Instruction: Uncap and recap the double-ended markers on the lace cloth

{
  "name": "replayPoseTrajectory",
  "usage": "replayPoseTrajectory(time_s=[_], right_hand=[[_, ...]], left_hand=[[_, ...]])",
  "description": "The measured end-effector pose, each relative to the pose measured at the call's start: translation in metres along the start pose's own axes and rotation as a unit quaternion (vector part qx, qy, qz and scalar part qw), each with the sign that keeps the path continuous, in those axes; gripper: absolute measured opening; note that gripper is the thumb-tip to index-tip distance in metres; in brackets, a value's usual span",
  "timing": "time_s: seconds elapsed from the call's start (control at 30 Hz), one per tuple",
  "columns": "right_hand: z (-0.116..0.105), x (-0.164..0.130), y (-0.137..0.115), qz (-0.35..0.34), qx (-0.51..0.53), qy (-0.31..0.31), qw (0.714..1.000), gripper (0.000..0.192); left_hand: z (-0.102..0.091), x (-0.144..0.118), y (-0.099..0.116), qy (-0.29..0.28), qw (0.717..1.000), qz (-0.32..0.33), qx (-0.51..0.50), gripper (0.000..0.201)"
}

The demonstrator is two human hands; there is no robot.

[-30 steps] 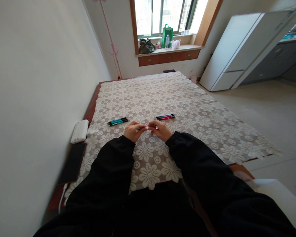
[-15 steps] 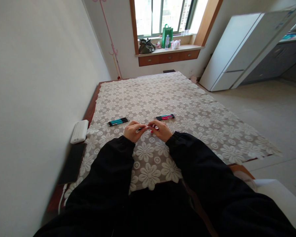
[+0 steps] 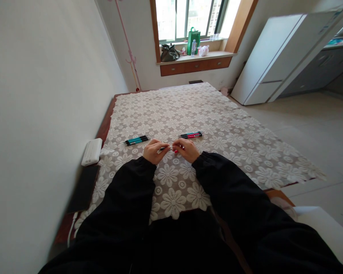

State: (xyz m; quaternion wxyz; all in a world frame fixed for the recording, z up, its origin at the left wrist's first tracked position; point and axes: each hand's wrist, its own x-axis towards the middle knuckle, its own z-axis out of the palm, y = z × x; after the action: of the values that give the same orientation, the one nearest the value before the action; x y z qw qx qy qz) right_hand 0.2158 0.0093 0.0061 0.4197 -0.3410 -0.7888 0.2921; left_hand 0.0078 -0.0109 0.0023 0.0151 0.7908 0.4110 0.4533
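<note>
Two hands meet above the flowered cloth [image 3: 217, 125]: my left hand [image 3: 153, 151] and right hand [image 3: 186, 149] each pinch one end of a pen [image 3: 168, 147], probably mid-assembly; detail is too small. Teal pens [image 3: 136, 140] lie left, red pens [image 3: 191, 134] right. Next move, as I judge it, needs aligned ends.

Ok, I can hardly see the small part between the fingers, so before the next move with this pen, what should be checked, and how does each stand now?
1. Both hands on the pen: ok; left hand and right hand pinch it between them.
2. Pen joined or in two parts: cannot tell, too small.
3. Pen clear of the lace tablecloth: cannot tell.
4. Teal pens apart from the hands: ok.
5. Red pens apart from the hands: ok, just beyond the right hand.
</note>
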Motion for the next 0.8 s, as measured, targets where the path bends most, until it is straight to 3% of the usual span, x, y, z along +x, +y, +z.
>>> replayPoseTrajectory(time_s=[0.33,0.53,0.8], right_hand=[[-0.002,-0.001,-0.002,-0.016,-0.044,-0.012,0.999,0.012],[-0.017,0.005,0.001,-0.049,-0.136,-0.010,0.990,0.019],[-0.028,0.005,0.016,-0.098,-0.252,-0.153,0.951,0.014]], left_hand=[[-0.001,0.000,0.002,-0.014,1.000,-0.002,-0.004,0.014],[-0.005,0.002,0.004,-0.001,0.999,-0.043,0.019,0.012],[-0.005,0.002,0.006,-0.013,0.997,-0.063,0.030,0.006]])
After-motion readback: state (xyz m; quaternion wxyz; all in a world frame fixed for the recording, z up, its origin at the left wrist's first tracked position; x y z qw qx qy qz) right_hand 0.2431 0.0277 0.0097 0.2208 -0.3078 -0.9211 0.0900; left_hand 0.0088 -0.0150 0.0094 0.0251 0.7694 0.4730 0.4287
